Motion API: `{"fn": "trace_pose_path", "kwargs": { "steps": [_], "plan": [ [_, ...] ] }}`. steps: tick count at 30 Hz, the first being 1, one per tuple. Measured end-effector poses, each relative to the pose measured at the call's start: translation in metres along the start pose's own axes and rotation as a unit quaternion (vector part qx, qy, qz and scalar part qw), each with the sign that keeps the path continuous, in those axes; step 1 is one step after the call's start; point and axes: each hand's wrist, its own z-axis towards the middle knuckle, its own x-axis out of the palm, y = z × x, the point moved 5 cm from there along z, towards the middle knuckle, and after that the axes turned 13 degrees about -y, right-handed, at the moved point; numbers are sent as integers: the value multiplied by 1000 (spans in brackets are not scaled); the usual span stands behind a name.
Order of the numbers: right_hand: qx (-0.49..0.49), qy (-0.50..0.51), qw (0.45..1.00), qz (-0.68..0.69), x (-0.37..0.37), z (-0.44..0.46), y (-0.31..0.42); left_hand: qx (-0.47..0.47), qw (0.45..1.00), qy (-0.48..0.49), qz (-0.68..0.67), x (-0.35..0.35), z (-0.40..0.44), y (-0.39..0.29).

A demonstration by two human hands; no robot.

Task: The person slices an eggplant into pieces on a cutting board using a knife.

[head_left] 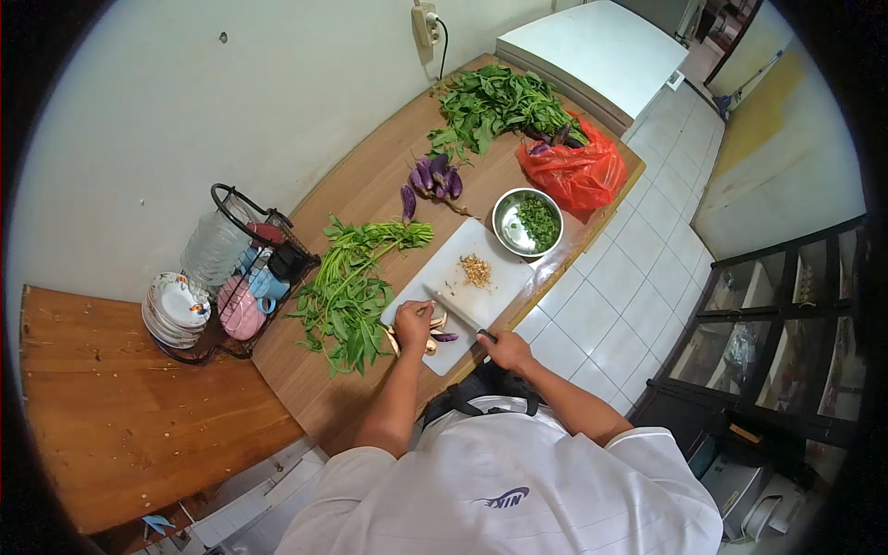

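A white cutting board (507,279) lies near the front edge of the table. My right hand (505,351) is closed round the dark handle of a kitchen knife (459,310), its wide blade low over the board. To its left, my left hand (413,326) has its fingers bent together at the board's near end; whatever they pinch is hidden. Pale cut pieces (431,347) lie around that hand, their kind unclear, beside a purple eggplant piece (446,338). A small heap of chopped light-brown bits (475,270) sits farther up the board.
A metal bowl (499,242) holds chopped greens. Leafy stems (356,287) lie left, small purple eggplants (435,176) behind, more leafy greens (495,106) and a red plastic bag (583,171) at the far end. A dish rack (277,310) with cups stands left, beside stacked plates (176,310).
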Motion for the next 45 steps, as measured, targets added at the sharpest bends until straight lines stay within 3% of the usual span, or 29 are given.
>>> {"fn": "trace_pose_path", "kwargs": {
  "steps": [3,13,18,28,36,45],
  "plan": [
    [-44,-61,996,37,2,10,-5,42,999,-12,9,-3,-1,-5],
    [-45,-13,998,32,12,-14,-10,8,1000,-17,17,3,1,11],
    [-71,-29,997,-11,7,-3,2,10,1000,-18,8,4,3,13],
    [-57,-37,996,54,13,-10,-6,21,1000,-15,12,5,3,14],
    [-64,-24,998,-12,6,-5,0,20,999,-28,13,4,2,15],
    [-53,-32,997,40,17,-4,-2,-2,1000,-20,13,0,3,7]
  ]
}}
